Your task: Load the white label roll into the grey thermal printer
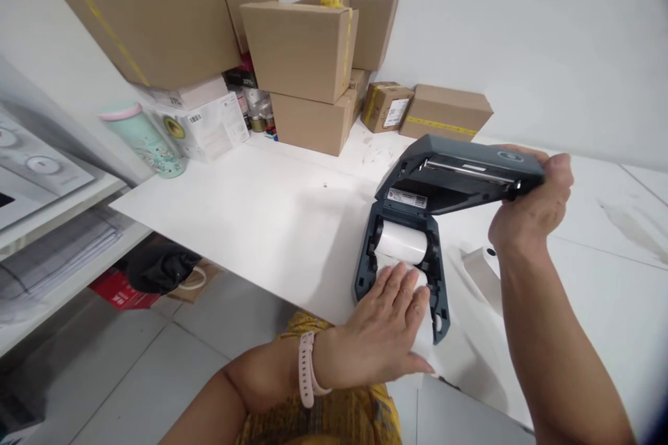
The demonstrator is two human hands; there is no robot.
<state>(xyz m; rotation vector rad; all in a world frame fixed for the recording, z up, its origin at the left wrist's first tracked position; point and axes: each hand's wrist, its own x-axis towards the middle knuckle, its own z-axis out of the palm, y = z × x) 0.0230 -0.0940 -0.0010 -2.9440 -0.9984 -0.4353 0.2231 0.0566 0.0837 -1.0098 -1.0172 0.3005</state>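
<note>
A dark grey label printer (pixel 441 295) stands at the table's front edge with its lid (pixel 464 160) tilted up. Inside its base lies a roll of white label paper (pixel 401 243), and a strip from it runs out toward the front. My left hand (pixel 373 330) rests flat on that strip, fingers stretched out and pointing away from me. At the lid's right corner, my right hand (pixel 537 205) grips the edge, thumb on top and fingers curled beneath. A white device (pixel 483 274), partly hidden by my right forearm, is beside the printer.
Cardboard boxes (pixel 297 49) are stacked along the back wall, with smaller boxes (pixel 443 111) to their right. A mint-green tumbler (pixel 146 142) stands at the table's left end near a white box (pixel 209 128). White shelves (pixel 62 201) are at far left.
</note>
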